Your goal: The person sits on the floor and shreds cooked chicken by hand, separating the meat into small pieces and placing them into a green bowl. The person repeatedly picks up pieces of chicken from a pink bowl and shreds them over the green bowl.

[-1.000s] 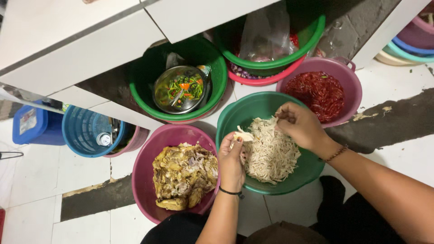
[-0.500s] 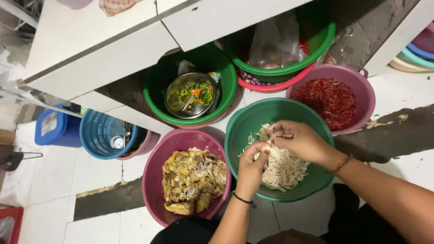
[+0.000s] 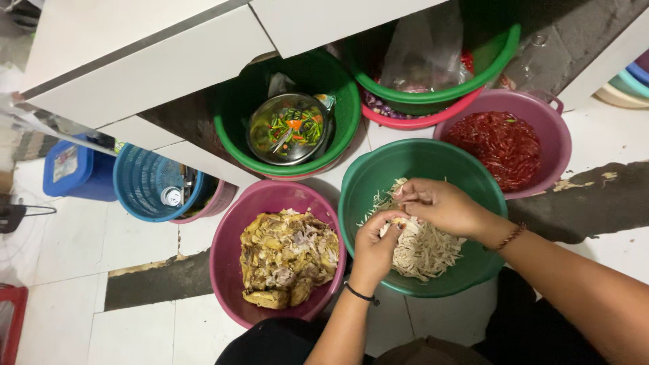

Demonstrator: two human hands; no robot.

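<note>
Both hands work over a green basin (image 3: 378,176) that holds a pile of pale shredded chicken (image 3: 426,250). My left hand (image 3: 375,247) pinches a small piece of chicken (image 3: 394,222) at its fingertips. My right hand (image 3: 443,206) meets it from the right, fingers closed on the same piece. A magenta basin (image 3: 226,260) to the left holds yellow cooked chicken pieces (image 3: 287,253). A black band sits on my left wrist, a brown bracelet on my right.
A purple basin of red chillies (image 3: 500,145) stands at right. Behind, a green basin (image 3: 230,135) holds a metal bowl of chopped vegetables (image 3: 287,128). Stacked green and pink basins with a plastic bag (image 3: 426,54) sit under the white cabinet (image 3: 155,61). Blue basket (image 3: 145,182) at left.
The view has shifted slightly. My hands have come together over the shredded pile; the right hand moved down and left to meet the left at one piece.
</note>
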